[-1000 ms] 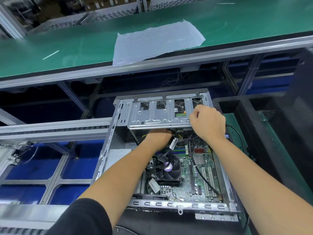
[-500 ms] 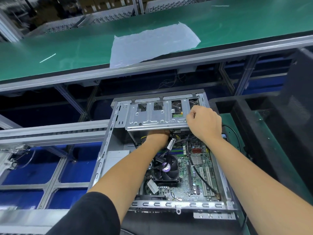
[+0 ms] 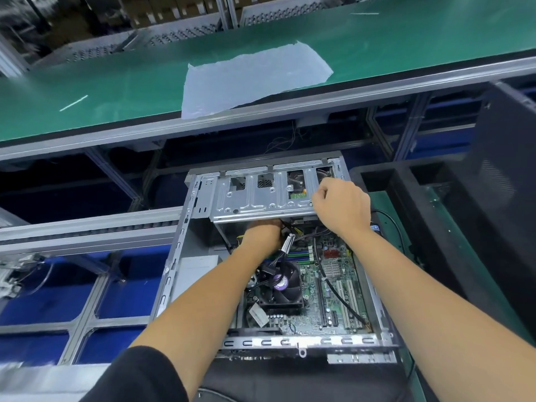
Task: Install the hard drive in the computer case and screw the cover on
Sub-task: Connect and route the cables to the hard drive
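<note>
Both hands worked at the drive cage, apparently seating the hard drive.

Right hand [image 3: 342,206] fingers curled onto the drive cage [image 3: 261,198] edge, steadying it; left hand [image 3: 265,232] reached beneath, fingers hidden, grip unclear. Hard drive [image 3: 296,184] glimpsed through the cage, inside the open computer case [image 3: 174,265].

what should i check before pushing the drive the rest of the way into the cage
1. Hard drive seen through cage cutout: ok.
2. Drive fully seated: cannot tell.
3. Right hand gripping drive cage right end: ok.
4. Left hand under cage, fingers hidden: cannot tell.
5. Cables bunched beside left hand below cage: not ok.
6. Cover off computer case: ok.
</note>
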`<state>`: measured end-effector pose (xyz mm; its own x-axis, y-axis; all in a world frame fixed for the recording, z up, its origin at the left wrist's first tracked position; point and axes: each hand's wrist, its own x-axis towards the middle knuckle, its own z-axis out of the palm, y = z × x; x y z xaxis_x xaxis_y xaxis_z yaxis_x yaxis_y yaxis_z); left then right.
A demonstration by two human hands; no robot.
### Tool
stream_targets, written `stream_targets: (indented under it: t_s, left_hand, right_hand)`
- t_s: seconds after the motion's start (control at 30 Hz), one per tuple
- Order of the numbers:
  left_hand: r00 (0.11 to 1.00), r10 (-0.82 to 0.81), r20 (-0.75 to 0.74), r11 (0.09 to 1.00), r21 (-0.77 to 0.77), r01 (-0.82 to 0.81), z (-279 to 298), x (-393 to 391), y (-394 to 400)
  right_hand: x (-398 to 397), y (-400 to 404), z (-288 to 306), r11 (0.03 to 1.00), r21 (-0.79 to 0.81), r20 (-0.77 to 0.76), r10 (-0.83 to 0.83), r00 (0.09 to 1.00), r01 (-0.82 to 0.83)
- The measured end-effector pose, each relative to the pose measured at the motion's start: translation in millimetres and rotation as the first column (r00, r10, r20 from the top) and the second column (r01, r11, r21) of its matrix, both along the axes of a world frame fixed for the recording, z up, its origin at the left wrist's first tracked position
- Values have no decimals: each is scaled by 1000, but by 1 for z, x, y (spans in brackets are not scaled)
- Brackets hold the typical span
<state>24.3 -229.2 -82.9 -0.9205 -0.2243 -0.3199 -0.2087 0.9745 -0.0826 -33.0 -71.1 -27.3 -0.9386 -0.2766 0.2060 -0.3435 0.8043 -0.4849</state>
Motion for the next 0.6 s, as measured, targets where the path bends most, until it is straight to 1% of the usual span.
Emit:
stream_targets:
  t_s: [0.1, 0.17, 0.37, 0.5, 0.6]
  left_hand:
    - [995, 6, 103, 1000, -1, -6, 5, -6, 1]
    - [992, -11, 129, 1000, -9, 13, 5, -9, 2]
    - [994, -50, 95, 998, -40, 54, 5, -7, 5]
    - [983, -151, 103, 977, -140, 164, 5, -3, 7]
    - [981, -185, 55, 976, -102, 190, 9, 4, 11]
  right_hand:
    - [-1, -1, 0, 1000, 11, -7, 2, 1000, -2]
    - [-1, -1, -1, 1000, 5, -11, 3, 1000, -3]
    - [-1, -2, -2, 1000, -13, -6, 2, 1000, -2]
    - [0, -3, 0, 1000, -7, 21, 2, 1000, -2]
    - [1, -1, 2, 999, -40, 51, 4, 999, -2]
